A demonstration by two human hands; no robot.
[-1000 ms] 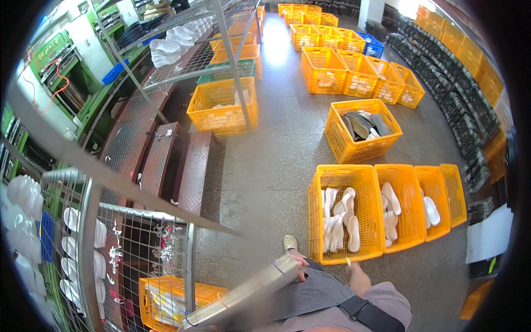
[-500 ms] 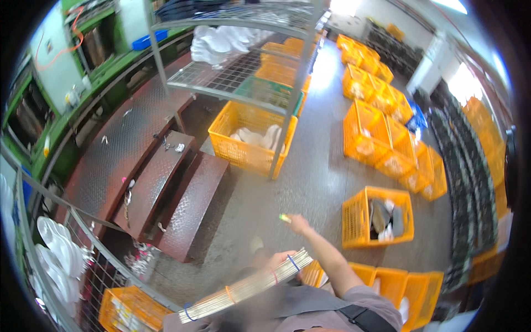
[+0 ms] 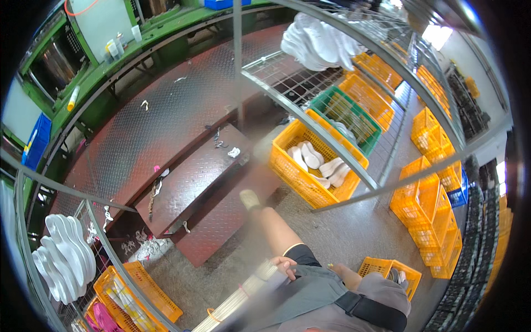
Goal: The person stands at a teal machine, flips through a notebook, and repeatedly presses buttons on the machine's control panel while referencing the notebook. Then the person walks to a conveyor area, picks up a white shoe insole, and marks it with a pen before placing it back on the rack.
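Down low, the left hand (image 3: 284,266) is curled around the top end of a long pale bundle of thin sticks (image 3: 239,299). The fingers are pressed together around it, and the bundle slants down toward the bottom edge. An orange band (image 3: 212,317) loops around its lower part. The right hand (image 3: 338,270) rests by the hip, on dark grey shorts (image 3: 310,290). It is too small and blurry to tell if it is spread or closed.

Just above the left hand, a bare leg (image 3: 271,224) reaches out, and its foot (image 3: 250,199) is on the edge of a dark red metal step (image 3: 193,185). A second, lower step (image 3: 221,227) sits right beside it.

Past the foot stands a yellow crate (image 3: 301,174) with white shoe soles (image 3: 318,163) inside. A green crate (image 3: 343,113) is behind it. More yellow crates (image 3: 428,221) are stacked on the right.

On the left, white foot-shaped forms (image 3: 63,263) hang on a wire rack (image 3: 105,243). Below them is another yellow crate (image 3: 144,293) with pink and pale things in it.
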